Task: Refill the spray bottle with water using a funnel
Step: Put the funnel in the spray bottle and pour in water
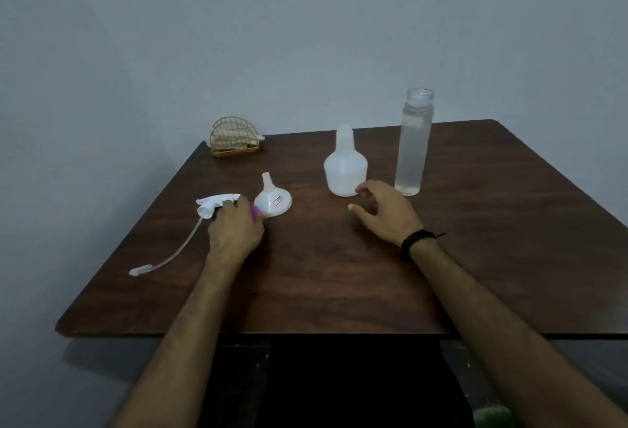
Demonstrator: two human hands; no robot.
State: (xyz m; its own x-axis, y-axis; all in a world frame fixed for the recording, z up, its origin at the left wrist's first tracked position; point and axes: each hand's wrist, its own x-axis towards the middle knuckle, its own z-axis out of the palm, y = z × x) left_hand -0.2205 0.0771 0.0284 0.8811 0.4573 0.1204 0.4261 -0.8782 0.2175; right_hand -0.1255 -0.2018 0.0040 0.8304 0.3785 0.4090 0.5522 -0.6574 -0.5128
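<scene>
Wooden table (339,274), spray bottle (345,166) touching right hand (384,210), funnel (273,198) beside left hand (234,227)

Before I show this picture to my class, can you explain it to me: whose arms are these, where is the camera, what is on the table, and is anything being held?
There is no machine here. The arms belong to a person, and the one picture comes from a camera worn on that person's head, looking forward and down.

On the brown table stand a white spray bottle with its top off, and a tall clear bottle of water, uncapped. A white funnel sits upside down, spout up. The spray head, with its long tube, lies at the left. A gold wire holder stands at the far corner.

The left hand rests on the spray head. Whether it grips it is unclear. The right hand, open, is beside the spray bottle and holds nothing.
</scene>
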